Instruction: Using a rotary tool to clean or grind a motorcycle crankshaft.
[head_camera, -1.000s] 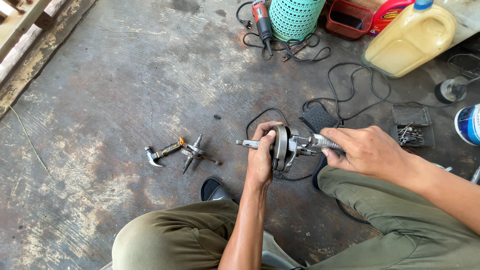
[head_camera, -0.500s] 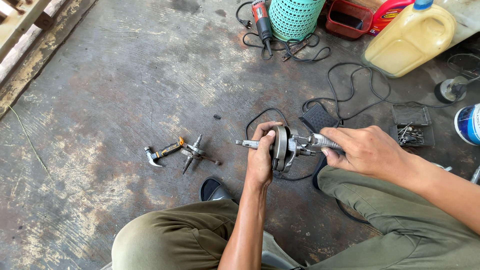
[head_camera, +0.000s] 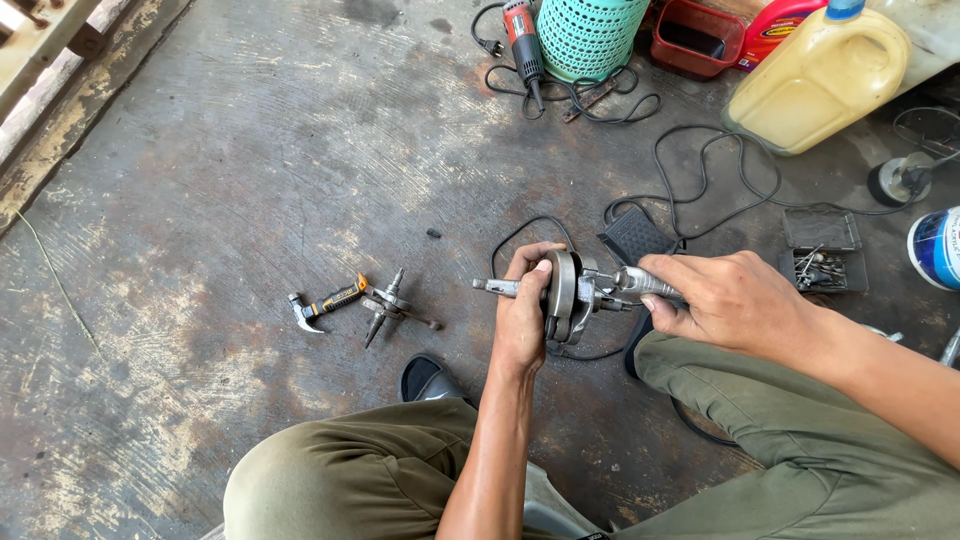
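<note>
The rough grey concrete floor (head_camera: 200, 180) fills the view. A smooth yellow plastic jug (head_camera: 815, 80) sits at 1 o'clock. Near the middle, the right hand (head_camera: 735, 300) wraps a shiny metal tool (head_camera: 645, 285), and the left hand (head_camera: 522, 320) grips the round steel crankshaft (head_camera: 562, 295). A small hammer (head_camera: 325, 303) lies at 9 o'clock.

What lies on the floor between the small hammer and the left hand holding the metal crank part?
In the head view, a second metal crank assembly lies on the concrete between the hammer and the left hand; the remaining floor is bare.
</note>
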